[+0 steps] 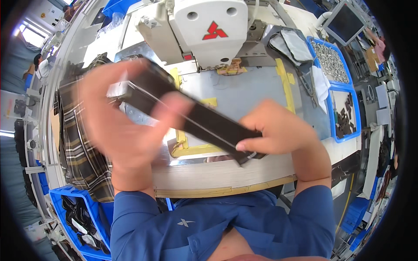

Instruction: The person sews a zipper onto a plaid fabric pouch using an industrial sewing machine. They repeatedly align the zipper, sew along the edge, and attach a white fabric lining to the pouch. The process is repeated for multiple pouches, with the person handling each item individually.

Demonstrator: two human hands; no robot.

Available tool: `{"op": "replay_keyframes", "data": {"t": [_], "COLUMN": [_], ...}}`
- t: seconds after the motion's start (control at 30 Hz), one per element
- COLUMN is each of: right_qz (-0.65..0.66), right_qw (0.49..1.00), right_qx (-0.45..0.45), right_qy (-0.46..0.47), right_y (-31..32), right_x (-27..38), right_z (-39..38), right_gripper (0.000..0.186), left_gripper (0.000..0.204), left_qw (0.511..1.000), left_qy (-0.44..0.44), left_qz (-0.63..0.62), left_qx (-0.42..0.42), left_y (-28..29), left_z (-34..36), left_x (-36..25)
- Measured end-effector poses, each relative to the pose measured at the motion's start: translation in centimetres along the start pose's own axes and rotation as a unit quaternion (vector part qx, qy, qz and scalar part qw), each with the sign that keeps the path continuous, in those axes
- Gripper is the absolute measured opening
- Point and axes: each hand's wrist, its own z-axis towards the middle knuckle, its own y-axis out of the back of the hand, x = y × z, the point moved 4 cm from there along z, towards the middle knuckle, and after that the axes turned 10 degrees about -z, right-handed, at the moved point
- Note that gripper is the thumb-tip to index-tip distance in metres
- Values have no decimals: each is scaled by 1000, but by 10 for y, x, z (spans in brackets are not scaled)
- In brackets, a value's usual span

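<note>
A long dark fabric strap [209,125] with a thin pale line along it slants across the space above the sewing machine's work plate. My right hand [276,130] is closed on its lower right end, thumb on top. At the upper left end, my left hand [124,117] is smeared by motion. Its thumb crosses the strap and its fingers curl around the far end. A small pale piece [117,89] shows beside those fingers, too blurred to name. Beyond the strap stands the white sewing machine head [211,30], with a scrap of brownish material [232,67] under it.
Plaid fabric [85,143] drapes over the table's left side. A blue bin [69,191] with dark pieces sits below it. At the right are blue trays of metal rings [331,61] and dark pieces [344,115], scissors [306,82], a white cloth [321,87] and a monitor [345,21].
</note>
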Motion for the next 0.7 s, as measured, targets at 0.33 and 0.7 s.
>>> {"op": "replay_keyframes", "data": {"t": [0.33, 0.7], "right_qz": [439, 193], "right_qw": [886, 979], "right_qx": [-93, -67], "right_qy": [118, 21], "right_y": [5, -24], "right_x": [-11, -14], "right_z": [-21, -6], "right_gripper": [68, 37], "left_gripper": [18, 37], "left_qw": [821, 662], "left_qy": [121, 435], "left_qz": [-471, -603], "left_qx": [300, 94], "left_y": [-42, -73], "left_z": [-16, -33], "left_x": [-8, 22]}}
